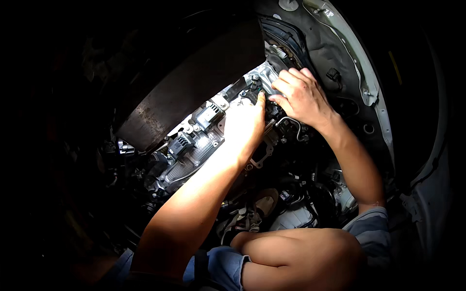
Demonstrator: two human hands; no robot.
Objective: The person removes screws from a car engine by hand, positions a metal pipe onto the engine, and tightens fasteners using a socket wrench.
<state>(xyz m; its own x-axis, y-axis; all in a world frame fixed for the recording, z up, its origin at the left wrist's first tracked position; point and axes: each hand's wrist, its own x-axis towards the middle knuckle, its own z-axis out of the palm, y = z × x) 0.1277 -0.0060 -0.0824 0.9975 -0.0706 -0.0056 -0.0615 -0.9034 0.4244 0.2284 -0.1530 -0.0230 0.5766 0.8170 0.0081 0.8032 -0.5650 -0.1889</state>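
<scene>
Leaning over an engine of silver metal and black plastic, a person works both bare hands around a small black plastic fitting (pixel 254 87) at its far end, lit by a bright spot of light. The left hand (pixel 244 122) has its thumb stretched up toward the fitting; its other fingers are lost in glare, so whether it grips anything cannot be told. The right hand (pixel 306 99) hangs just beside, fingers loosely bent, its palm side hidden and any hold unclear. A bent silver metal tube (pixel 293 120) runs below the right hand, and a rectangular black plastic module (pixel 209 117) lies to the left. Careful handling here would likely mean steadying the fitting with one hand, pushing or pulling straight with the other, and sparing the tube from knuckles and wrist.
</scene>
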